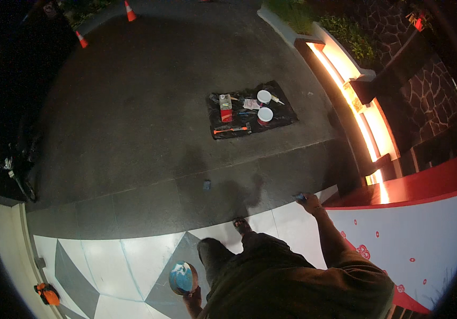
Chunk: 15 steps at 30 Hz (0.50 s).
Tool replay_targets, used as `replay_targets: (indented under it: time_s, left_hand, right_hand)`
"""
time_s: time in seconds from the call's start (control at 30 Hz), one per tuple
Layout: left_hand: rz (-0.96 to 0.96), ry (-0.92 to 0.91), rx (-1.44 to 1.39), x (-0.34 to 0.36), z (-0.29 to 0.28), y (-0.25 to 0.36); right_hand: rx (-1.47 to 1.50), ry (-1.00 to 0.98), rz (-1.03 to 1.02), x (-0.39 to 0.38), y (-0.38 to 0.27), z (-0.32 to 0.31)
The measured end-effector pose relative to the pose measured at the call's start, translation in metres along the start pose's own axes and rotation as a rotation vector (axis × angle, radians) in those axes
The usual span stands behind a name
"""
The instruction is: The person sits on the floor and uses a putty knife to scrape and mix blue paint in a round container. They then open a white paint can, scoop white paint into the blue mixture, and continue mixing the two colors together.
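Observation:
My left hand [191, 297] is closed around the side of a round bowl [195, 277], held low in front of my body. Blue and white paint [181, 276] coats its inside. Out to the right, my right hand [311, 203] pinches a small bluish-grey piece [299, 196], perhaps a sponge; its kind is too small to tell. Beneath me lies a painted surface [106, 266] of white and grey angular shapes. Beyond its edge a small grey-blue block [207, 184] rests on the dark pavement.
A black plastic sheet [287, 117] ahead carries two white-lidded tubs [265, 114], a red-and-silver tin [225, 109] and an orange-handled tool [231, 129]. Two traffic cones [130, 11] stand far left. A lit low wall [356, 101] curves along the right. An orange object [47, 294] sits near left.

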State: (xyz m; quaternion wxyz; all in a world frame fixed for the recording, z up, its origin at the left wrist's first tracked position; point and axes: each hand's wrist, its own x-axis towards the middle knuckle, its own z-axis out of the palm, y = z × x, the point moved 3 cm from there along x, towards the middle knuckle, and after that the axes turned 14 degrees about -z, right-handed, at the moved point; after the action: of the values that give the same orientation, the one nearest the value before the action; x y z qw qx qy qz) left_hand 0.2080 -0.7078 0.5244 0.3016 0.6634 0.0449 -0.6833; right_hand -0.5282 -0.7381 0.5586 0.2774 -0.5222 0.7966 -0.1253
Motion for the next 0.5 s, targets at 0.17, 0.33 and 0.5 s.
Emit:
replay_targets:
  time_s: [0.17,0.33,0.5]
  left_hand:
    - [-0.021,-0.008,0.011,0.029,0.044,0.077]
    - [-0.057,-0.009,0.005,0.084,0.087,0.162]
    - [-0.107,-0.08,0.063,0.155,0.149,0.269]
  right_hand:
    - [0.073,0.097,-0.064,0.09,-0.105,-0.054]
    - [0.155,0.13,-0.037,0.175,-0.135,-0.05]
    - [-0.072,0.152,0.124,0.168,-0.052,0.05]
